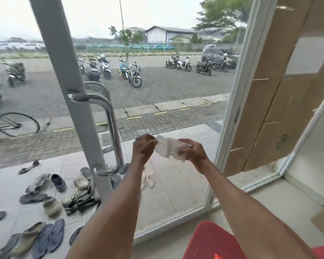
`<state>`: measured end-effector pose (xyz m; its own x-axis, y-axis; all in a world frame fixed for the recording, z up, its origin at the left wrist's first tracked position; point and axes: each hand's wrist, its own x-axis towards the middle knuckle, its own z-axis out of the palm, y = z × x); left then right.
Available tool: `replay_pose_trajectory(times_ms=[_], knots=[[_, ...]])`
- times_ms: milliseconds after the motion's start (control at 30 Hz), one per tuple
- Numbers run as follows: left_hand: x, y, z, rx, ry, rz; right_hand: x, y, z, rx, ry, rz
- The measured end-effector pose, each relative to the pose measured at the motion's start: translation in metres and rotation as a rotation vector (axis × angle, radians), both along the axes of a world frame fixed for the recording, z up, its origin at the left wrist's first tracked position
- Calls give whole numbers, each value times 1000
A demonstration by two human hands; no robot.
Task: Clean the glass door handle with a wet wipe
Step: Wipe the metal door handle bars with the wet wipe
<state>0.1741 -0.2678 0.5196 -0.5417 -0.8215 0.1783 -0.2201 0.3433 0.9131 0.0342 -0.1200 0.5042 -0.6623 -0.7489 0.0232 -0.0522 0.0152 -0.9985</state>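
A white wet wipe (168,148) is stretched between both hands in front of the glass door. My left hand (144,148) pinches its left edge and my right hand (193,152) holds its right side. The chrome door handle (113,128), a long vertical bar with curved ends, is fixed to the white door frame (71,90) just left of my left hand. Neither hand touches the handle. A second chrome bar shows behind the glass on the outside.
The glass pane (176,81) fills the middle. Cardboard sheets (273,101) lean at the right. Outside, several shoes and sandals (51,193) lie on the tiled step, with parked motorbikes (131,71) and a bicycle (9,124) beyond. Red fabric (213,242) is at the bottom.
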Motion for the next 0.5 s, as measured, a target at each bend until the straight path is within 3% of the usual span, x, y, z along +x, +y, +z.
replay_pose_trajectory(times_ms=[67, 167, 400, 500], knots=[[35, -11, 41, -20, 97, 5, 22, -14, 35, -18, 22, 20], [89, -26, 105, 104, 328, 75, 62, -34, 88, -102, 25, 79], [118, -55, 140, 48, 345, 201, 81, -52, 123, -256, -94, 65], [139, -73, 151, 110, 379, 261, 89, -66, 144, -285, -131, 1]])
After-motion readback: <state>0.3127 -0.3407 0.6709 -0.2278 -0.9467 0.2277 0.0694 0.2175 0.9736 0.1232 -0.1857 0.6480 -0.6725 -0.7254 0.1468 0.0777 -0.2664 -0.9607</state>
